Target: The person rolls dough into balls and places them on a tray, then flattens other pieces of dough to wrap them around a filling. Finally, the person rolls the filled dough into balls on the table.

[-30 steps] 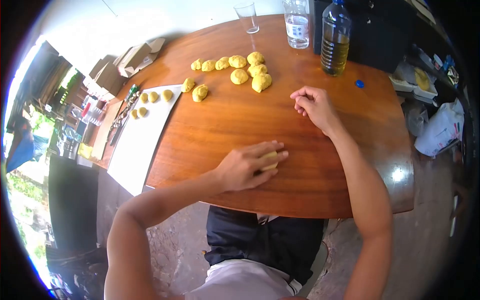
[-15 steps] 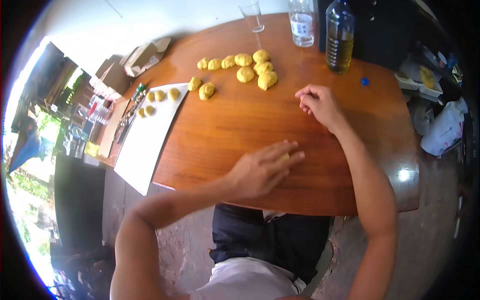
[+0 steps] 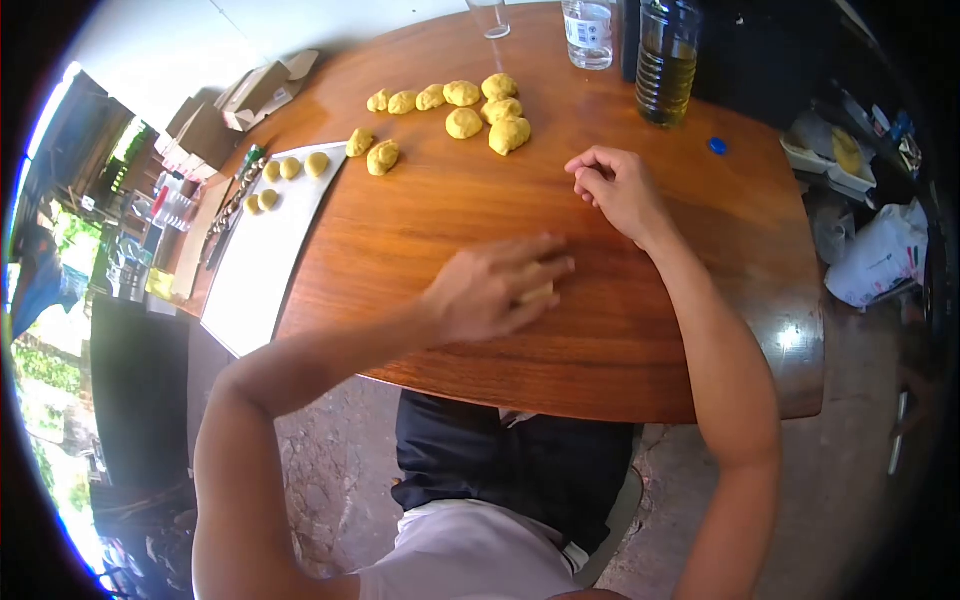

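Observation:
My left hand [image 3: 490, 288], smeared by motion, is low over the wooden table [image 3: 420, 215] with its fingers stretched out. A yellowish patch [image 3: 537, 291], looking like dough, shows between those fingers; most of whatever lies beneath is hidden. To the right, my right hand [image 3: 615, 188] rests at the table with fingers curled in, and nothing visible in them. Beyond both hands sit several lumpy yellow dough pieces, the nearest to my right hand being a large lump [image 3: 509, 136]. Smoother dough balls [image 3: 317, 164] lie on the white tray [image 3: 255, 265] at the left.
At the back stand a drinking glass [image 3: 490, 18], a clear bottle [image 3: 588, 38] with a label and an oil bottle [image 3: 666, 70]. A blue cap [image 3: 717, 146] lies nearby. Cardboard boxes [image 3: 205, 135] are at the far left, a white bag [image 3: 880, 255] at the right.
My left hand has shifted away from the table's near edge, its fingers still stretched. My right hand keeps its curled pose. The whole view has moved slightly, so things appear higher and further left.

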Demonstrator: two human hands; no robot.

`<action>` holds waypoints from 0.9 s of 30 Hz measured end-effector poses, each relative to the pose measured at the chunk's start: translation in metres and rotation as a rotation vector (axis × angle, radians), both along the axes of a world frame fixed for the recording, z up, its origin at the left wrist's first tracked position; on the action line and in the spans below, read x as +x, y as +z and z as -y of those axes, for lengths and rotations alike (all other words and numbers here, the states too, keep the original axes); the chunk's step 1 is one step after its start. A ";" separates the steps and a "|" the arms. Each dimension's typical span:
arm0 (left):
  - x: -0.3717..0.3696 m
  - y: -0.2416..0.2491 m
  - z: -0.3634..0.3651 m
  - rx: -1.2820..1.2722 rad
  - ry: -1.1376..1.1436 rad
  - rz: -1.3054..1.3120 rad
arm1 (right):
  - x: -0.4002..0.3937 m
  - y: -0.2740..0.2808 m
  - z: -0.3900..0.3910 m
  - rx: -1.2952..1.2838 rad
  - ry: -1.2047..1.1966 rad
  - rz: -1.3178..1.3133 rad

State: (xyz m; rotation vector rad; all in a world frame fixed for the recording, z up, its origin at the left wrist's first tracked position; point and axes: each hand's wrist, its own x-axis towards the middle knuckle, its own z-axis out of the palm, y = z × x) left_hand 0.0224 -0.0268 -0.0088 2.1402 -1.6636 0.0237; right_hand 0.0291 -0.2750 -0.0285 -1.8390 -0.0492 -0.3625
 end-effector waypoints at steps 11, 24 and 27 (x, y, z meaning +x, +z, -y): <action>-0.009 0.001 0.009 -0.086 -0.156 0.036 | -0.001 0.004 -0.001 0.021 -0.003 -0.013; -0.019 0.001 0.021 -0.110 -0.207 -0.016 | -0.004 0.008 0.000 -0.027 0.018 -0.017; -0.013 0.005 0.006 -0.078 -0.002 0.056 | -0.003 0.005 0.001 -0.009 0.024 -0.005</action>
